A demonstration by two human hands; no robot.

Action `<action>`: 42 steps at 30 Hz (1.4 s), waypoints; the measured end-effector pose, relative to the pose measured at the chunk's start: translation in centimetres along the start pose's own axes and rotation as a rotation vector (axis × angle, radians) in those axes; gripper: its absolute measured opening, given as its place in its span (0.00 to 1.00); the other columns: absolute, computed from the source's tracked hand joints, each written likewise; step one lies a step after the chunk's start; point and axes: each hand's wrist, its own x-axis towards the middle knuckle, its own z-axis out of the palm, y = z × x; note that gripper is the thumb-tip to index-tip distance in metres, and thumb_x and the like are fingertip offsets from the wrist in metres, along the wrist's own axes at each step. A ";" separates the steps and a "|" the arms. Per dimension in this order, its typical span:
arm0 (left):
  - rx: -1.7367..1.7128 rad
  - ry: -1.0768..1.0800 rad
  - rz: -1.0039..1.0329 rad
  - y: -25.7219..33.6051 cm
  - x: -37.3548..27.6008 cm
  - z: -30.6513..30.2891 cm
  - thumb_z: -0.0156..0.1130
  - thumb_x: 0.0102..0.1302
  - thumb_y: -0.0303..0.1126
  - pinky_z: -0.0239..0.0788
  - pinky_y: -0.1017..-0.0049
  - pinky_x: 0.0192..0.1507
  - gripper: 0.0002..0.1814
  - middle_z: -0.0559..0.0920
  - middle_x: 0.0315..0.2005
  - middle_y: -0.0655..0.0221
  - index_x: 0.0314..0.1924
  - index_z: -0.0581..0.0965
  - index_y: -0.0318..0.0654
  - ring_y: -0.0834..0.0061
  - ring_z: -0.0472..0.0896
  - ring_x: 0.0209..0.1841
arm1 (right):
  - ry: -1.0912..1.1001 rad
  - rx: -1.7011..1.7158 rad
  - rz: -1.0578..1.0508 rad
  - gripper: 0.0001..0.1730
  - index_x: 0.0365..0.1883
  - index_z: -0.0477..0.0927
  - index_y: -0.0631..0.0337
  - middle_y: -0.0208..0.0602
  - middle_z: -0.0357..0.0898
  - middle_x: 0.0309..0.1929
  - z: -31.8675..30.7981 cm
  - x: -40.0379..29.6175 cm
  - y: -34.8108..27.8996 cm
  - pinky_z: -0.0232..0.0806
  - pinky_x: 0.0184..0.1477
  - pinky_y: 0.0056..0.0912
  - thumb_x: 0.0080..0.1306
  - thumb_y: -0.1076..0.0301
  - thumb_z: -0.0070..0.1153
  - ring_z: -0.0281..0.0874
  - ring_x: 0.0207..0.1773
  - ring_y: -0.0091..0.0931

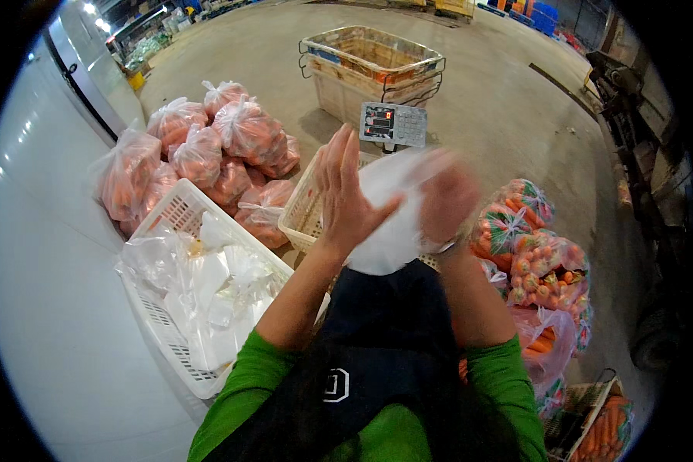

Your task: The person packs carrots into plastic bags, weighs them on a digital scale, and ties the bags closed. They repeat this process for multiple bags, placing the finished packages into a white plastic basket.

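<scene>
A white translucent plastic bag (384,231) hangs between my hands in front of my dark apron. My right hand (447,199) is motion-blurred at the bag's right side; its grip on the bag cannot be made out. On the other side, my left hand (346,193) is raised with its fingers up and its thumb apart, beside the bag. Behind the hands is a cream plastic crate (300,216), largely hidden by them. A scale's display and keypad unit (393,124) stands just beyond, with red digits lit.
Bags of carrots (248,130) are heaped at the left, more (548,268) at the right. A white crate (173,341) holds loose plastic bags beside a pale wall (52,231). Stacked crates (352,86) stand ahead. A carrot-filled crate (598,398) is at the lower right.
</scene>
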 end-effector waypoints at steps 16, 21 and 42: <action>-0.272 -1.187 -0.970 -13.5 -12.9 -10.3 0.44 0.40 0.20 0.61 0.74 0.18 0.10 0.70 0.13 0.69 0.24 0.73 0.33 0.76 0.69 0.15 | -0.893 0.197 1.451 0.05 0.27 0.73 0.63 0.22 0.69 0.19 -13.8 -10.8 6.3 0.59 0.21 0.18 0.54 0.72 0.49 0.64 0.19 0.15; 0.279 -0.173 0.032 -7.0 -11.1 -8.8 0.53 0.48 0.28 0.63 0.69 0.34 0.04 0.75 0.24 0.63 0.26 0.73 0.39 0.68 0.74 0.31 | -0.725 0.171 1.409 0.07 0.30 0.74 0.63 0.24 0.70 0.21 -14.8 -10.4 7.8 0.58 0.17 0.15 0.55 0.72 0.46 0.63 0.16 0.13; -0.653 -0.274 -0.720 -9.1 -1.8 3.2 0.46 0.59 0.45 0.49 0.62 0.58 0.25 0.64 0.51 0.53 0.53 0.64 0.37 0.56 0.59 0.56 | -0.425 -0.224 0.018 0.20 0.44 0.70 0.60 0.41 0.72 0.40 -11.2 -6.8 -7.6 0.64 0.41 0.31 0.51 0.66 0.54 0.71 0.42 0.27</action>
